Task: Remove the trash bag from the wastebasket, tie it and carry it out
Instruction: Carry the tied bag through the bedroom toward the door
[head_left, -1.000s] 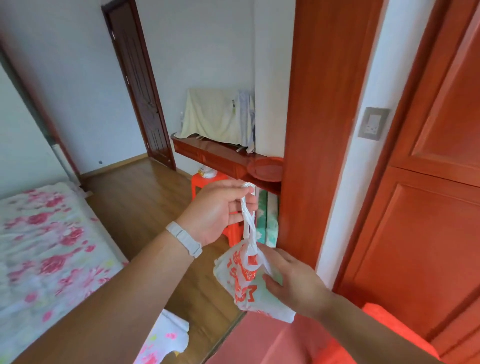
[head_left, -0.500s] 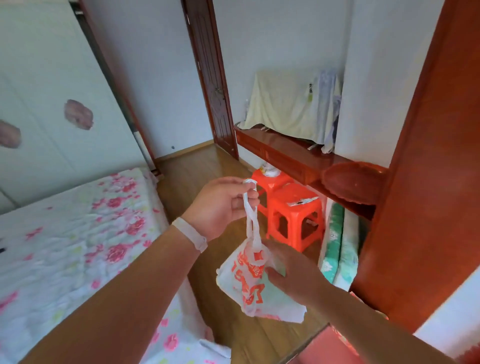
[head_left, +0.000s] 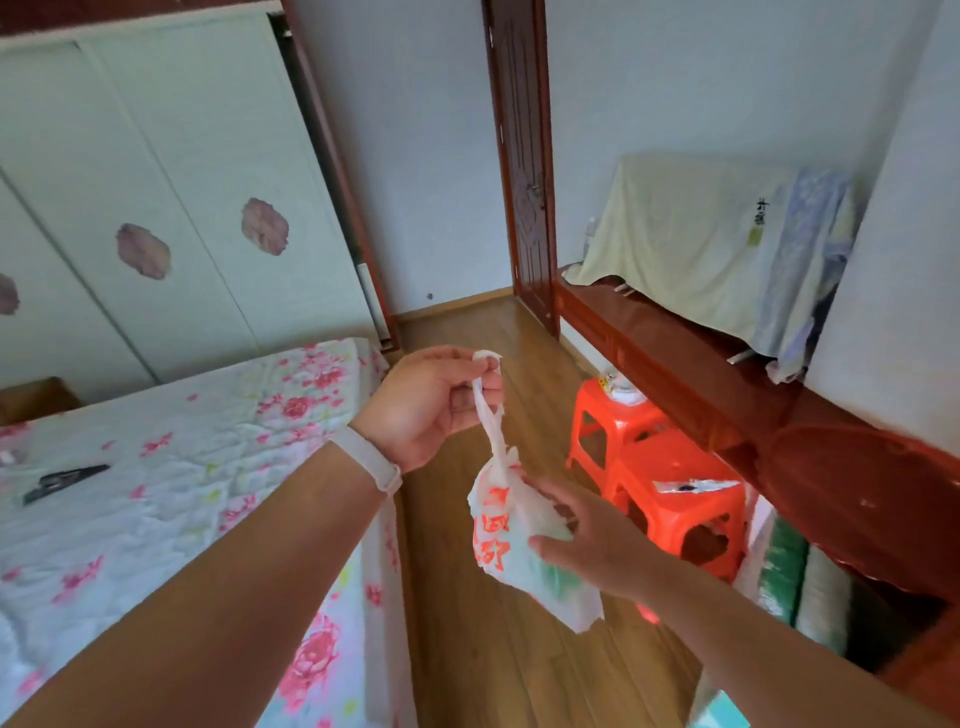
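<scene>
A small white trash bag (head_left: 498, 530) with red print hangs in the air over the wooden floor. Its twisted handles run up into my left hand (head_left: 431, 405), whose fingers pinch them at the top. My right hand (head_left: 587, 540) rests against the bag's right side, thumb and fingers spread around its lower body. The neck of the bag looks knotted just below the handles. No wastebasket is in view.
A bed (head_left: 156, 493) with a flowered cover fills the left. Two red plastic stools (head_left: 675, 499) stand on the right beside a long wooden shelf (head_left: 727, 379). A dark wooden door (head_left: 524, 171) stands ahead, with bare floor (head_left: 467, 332) leading to it.
My view has swung left, from the red cabinet toward the bed and wardrobe. Both hands keep the same hold on the bag; my right hand's fingers have loosened slightly.
</scene>
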